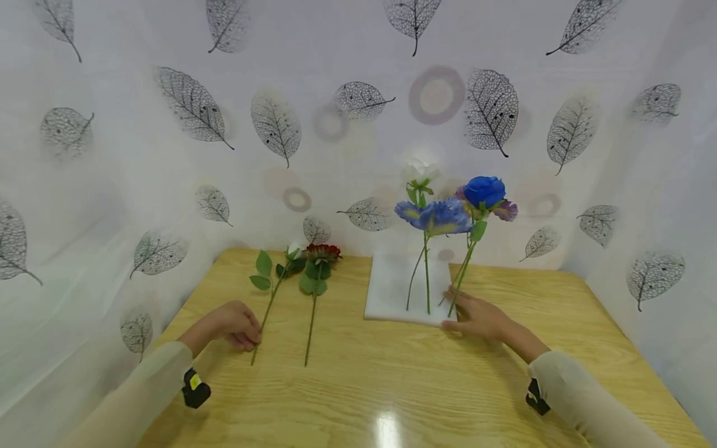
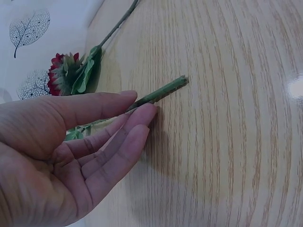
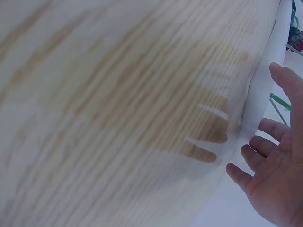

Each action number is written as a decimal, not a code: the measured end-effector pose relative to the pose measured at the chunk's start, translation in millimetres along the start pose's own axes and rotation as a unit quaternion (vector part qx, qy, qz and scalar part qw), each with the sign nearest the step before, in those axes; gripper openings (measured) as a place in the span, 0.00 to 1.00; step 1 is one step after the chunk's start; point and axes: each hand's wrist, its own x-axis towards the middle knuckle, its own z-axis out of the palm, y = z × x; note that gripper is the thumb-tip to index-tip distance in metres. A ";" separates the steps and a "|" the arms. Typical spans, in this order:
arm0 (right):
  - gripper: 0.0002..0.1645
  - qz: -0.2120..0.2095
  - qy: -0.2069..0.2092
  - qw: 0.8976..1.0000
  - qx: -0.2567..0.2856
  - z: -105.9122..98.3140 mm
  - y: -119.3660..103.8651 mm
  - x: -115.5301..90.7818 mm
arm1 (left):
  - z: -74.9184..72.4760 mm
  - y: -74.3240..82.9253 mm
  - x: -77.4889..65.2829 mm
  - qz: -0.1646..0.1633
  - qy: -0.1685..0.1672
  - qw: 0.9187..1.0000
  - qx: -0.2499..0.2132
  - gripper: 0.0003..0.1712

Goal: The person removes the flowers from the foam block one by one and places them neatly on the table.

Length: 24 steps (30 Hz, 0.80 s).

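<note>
My left hand (image 1: 238, 323) pinches the lower stem (image 2: 165, 91) of a pale-headed artificial flower (image 1: 273, 292) between thumb and fingertips, with the cut end sticking out past them. Just right of it lies a red flower (image 1: 323, 252), its stem pointing toward me. At the right edge of a white foam board (image 1: 386, 289), my right hand (image 1: 480, 316) has its fingers spread. Upright in that board stand a white rose (image 1: 420, 171), a light blue flower (image 1: 442, 216), a deep blue rose (image 1: 484, 191) and a purple flower (image 1: 506, 210) partly hidden behind it.
The wooden table (image 1: 336, 398) ends at the back against a white curtain (image 1: 358, 50) printed with dark leaves, which also hangs at both sides. Black devices (image 1: 196, 389) are strapped at both wrists.
</note>
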 end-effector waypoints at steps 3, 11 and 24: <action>0.49 -0.003 0.001 1.000 0.000 -0.4 -0.4 -0.6 | -0.3 1.3 0.2 -0.001 -0.001 1.000 -0.002 0.12; 0.49 -0.004 0.002 1.000 0.002 -1.1 0.4 -0.3 | -1.8 3.7 1.8 0.001 0.005 1.000 0.002 0.13; 0.49 -0.008 0.007 1.000 0.003 -3.9 -1.9 -2.0 | -13.7 51.3 16.1 0.089 0.068 0.994 -0.017 0.23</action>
